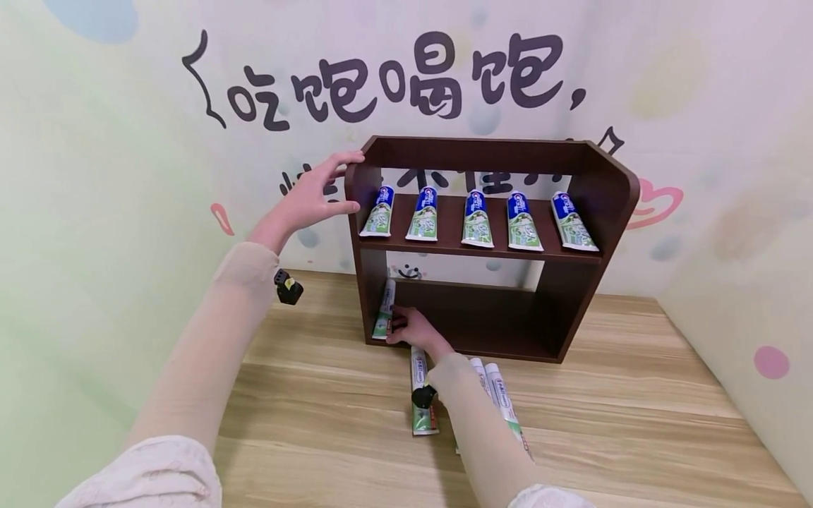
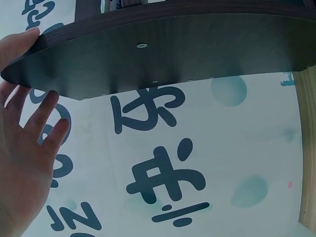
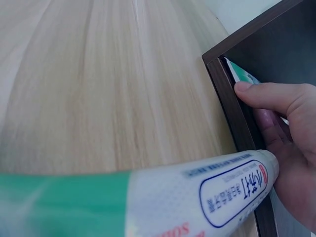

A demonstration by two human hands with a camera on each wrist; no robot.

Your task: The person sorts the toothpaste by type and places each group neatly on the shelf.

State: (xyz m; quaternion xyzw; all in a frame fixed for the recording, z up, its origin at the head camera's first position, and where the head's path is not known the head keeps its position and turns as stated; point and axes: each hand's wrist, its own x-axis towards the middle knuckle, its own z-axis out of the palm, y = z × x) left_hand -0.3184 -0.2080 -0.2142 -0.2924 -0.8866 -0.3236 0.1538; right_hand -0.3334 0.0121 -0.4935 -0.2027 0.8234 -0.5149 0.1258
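Note:
A dark brown two-tier shelf [image 1: 457, 247] stands on the table. My left hand [image 1: 311, 197] grips the upper front corner of its left side panel [image 2: 163, 54], its digits on both faces in the left wrist view. My right hand [image 1: 419, 331] reaches into the lower tier. It holds a white and green toothpaste tube [image 1: 384, 310] lying against the left wall, the thumb at its green end [image 3: 239, 73]; the other fingers are partly hidden. Just below that hand, another white and green toothpaste tube [image 3: 197, 197] lies on the table, its cap end towards the shelf.
Several blue and green toothpaste tubes [image 1: 477, 219] lie in a spaced row on the upper tier. More white tubes [image 1: 504, 398] lie on the wooden table [image 1: 305, 423], partly behind the right forearm. A printed wall [image 1: 254, 155] rises behind the shelf.

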